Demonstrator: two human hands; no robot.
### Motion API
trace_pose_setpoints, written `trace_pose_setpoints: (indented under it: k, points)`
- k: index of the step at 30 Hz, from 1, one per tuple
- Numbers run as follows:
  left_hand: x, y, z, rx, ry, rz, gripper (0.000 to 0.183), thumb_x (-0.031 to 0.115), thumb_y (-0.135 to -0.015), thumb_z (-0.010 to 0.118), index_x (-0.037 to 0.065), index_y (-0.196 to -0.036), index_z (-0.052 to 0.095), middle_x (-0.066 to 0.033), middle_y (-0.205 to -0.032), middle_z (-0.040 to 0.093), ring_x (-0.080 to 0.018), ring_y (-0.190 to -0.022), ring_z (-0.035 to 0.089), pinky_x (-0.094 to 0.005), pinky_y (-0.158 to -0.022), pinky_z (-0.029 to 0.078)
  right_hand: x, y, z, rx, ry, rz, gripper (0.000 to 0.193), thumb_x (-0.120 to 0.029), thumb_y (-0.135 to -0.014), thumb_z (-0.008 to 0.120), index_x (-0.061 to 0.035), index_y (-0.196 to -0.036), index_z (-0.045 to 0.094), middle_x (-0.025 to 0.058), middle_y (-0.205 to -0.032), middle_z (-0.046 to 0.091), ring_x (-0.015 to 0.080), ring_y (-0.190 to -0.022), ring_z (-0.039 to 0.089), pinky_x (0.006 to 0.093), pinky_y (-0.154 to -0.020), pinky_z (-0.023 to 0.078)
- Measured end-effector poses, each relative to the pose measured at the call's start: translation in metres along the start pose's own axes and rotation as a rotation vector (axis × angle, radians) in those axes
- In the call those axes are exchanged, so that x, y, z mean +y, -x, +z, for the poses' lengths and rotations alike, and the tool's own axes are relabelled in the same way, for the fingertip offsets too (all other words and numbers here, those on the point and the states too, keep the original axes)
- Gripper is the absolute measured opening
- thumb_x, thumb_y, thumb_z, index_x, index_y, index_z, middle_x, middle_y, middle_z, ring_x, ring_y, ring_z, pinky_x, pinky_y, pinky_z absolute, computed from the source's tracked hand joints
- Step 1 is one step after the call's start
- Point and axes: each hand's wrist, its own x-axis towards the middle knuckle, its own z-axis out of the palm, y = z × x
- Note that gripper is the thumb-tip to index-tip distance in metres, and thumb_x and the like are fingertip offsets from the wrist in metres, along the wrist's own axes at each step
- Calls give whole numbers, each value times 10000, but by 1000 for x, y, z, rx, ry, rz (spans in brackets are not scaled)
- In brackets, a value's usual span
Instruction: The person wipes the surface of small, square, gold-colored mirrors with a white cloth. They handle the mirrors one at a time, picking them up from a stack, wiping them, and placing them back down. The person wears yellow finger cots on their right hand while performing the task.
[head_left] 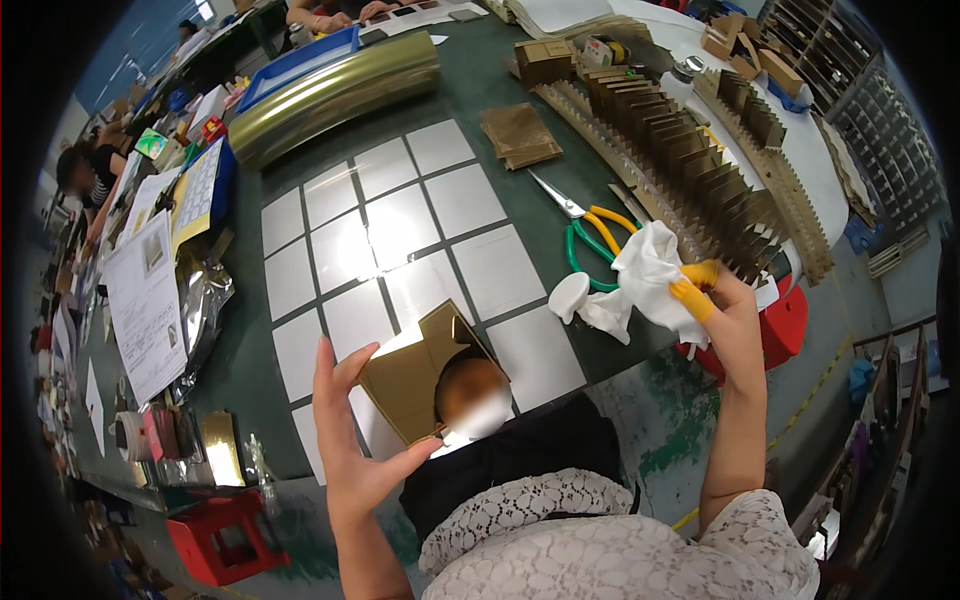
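My left hand (350, 440) grips a square, gold-tinted mirror plate (405, 385) by its edges, with the thumb at the lower corner and the fingers along the left side. The plate is tilted in front of my body and reflects a dark round shape. In my right hand (725, 315) is a crumpled white cloth (655, 270), pinched between fingertips that wear yellow covers. Scissors (590, 230) with one green and one orange handle lie just left of the cloth. Beside them sit a small white round piece (568, 297) and another white scrap (607, 315).
White square sheets (490, 270) lie in rows on the dark green table (470, 105). A gold film roll (340, 100) is at the back left. Slotted racks of upright plates (680, 150) stand right. Papers (145, 300) lie left; red stools (225, 540) are below. Another person's hands (350, 18) work at the far side.
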Motion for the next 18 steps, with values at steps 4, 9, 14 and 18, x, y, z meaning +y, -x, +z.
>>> trace_pose_setpoints:
  k: [4, 9, 14, 18]
  points:
    - [0, 5, -4, 7, -20, -6, 1224, 229, -553, 910, -11, -1494, 165, -168, -1292, 536, -273, -1207, 506, -414, -1078, 309, -2, 7, -10, -138, -232, 113, 209, -74, -771, 729, 17, -904, 595, 40, -808, 544, 148, -806, 514, 270, -726, 410]
    - [-1, 2, -10, -37, -39, 24, 1253, 202, -530, 917, 5, -1503, 153, -170, -1284, 537, -273, -1205, 510, -417, -1077, 321, -5, 5, -11, -135, 74, -71, 188, -66, -790, 712, 1, -919, 592, 36, -968, 528, 137, -906, 513, 275, -826, 405]
    - [0, 0, -9, -20, -35, 35, 1210, 229, -563, 910, 26, -1504, 176, -139, -1278, 564, -260, -1203, 524, -420, -1081, 306, -13, 6, -3, 24, 529, -324, 148, -50, -804, 692, -5, -931, 631, 69, -1080, 552, 179, -1019, 515, 291, -899, 394]
    - [-2, 4, -7, 13, -10, -6, 1234, 226, -539, 914, -1, -1496, 169, -158, -1282, 547, -269, -1191, 514, -406, -1065, 319, -6, 6, -7, -93, -123, -139, 156, -79, -788, 719, -24, -908, 635, 82, -1156, 576, 193, -1091, 520, 300, -935, 401]
